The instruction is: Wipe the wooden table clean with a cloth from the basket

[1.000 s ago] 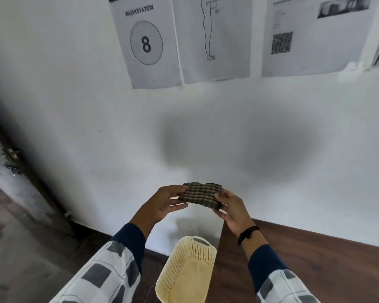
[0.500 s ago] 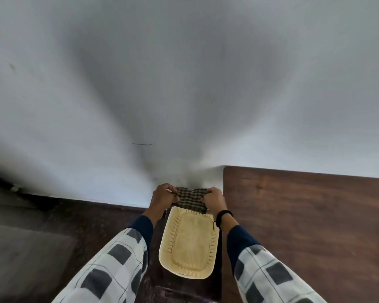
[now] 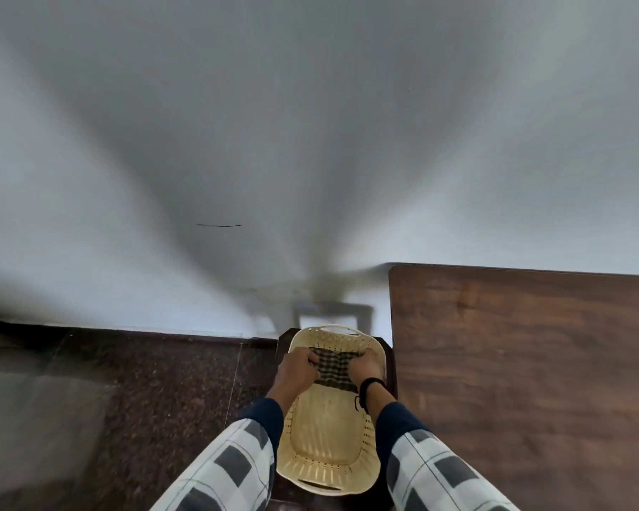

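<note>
A folded dark checked cloth (image 3: 332,366) is stretched between my two hands, low inside the far half of a cream plastic basket (image 3: 325,448). My left hand (image 3: 296,365) grips the cloth's left end with curled fingers. My right hand (image 3: 366,365), with a black band on the wrist, grips its right end. The basket stands on a small dark stool just left of the wooden table (image 3: 524,363), whose dark brown top fills the right side of the view.
A white wall (image 3: 310,142) rises straight ahead behind the basket and table. Dark speckled floor (image 3: 144,400) lies to the left. The table's left edge runs close beside the basket.
The view has tilted down from the wall posters to the basket. My hands have carried the cloth from chest height down into the basket, still holding both ends.
</note>
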Available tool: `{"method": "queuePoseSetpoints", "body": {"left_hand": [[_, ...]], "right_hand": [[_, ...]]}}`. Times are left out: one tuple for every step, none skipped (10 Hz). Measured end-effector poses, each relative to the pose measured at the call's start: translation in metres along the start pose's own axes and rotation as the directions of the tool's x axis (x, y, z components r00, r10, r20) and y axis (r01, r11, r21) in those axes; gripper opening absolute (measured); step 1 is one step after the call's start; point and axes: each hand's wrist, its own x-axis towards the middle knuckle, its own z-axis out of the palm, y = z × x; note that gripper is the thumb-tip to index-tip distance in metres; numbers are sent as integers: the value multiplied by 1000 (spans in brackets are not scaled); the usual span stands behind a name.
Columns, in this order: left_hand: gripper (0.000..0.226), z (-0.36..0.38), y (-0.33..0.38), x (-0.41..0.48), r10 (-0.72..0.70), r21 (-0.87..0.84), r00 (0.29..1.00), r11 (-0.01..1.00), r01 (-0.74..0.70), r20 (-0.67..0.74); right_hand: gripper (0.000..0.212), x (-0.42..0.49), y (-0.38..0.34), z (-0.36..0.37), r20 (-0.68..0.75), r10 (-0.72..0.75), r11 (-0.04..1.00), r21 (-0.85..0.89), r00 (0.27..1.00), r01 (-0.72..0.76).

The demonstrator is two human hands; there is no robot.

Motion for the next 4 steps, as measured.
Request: {"method": "queuePoseSetpoints", "body": {"left_hand": [[35,7,-2,11,-27,27,993,999,24,111],[39,13,-5,20,-21,81,981,997,5,192],[29,9,-2,21,-50,89,977,996,32,209],[46,7,5,21,-55,42,975,998,47,217]], "right_hand": [[22,14,5,8,31,6,998,-65,999,-4],[24,23,10,16,58,0,998,-70,998,4],[29,25,14,20,62,-12,995,-95,998,18],[28,24,13,21,73,-40,991,-121,997,48]]}}
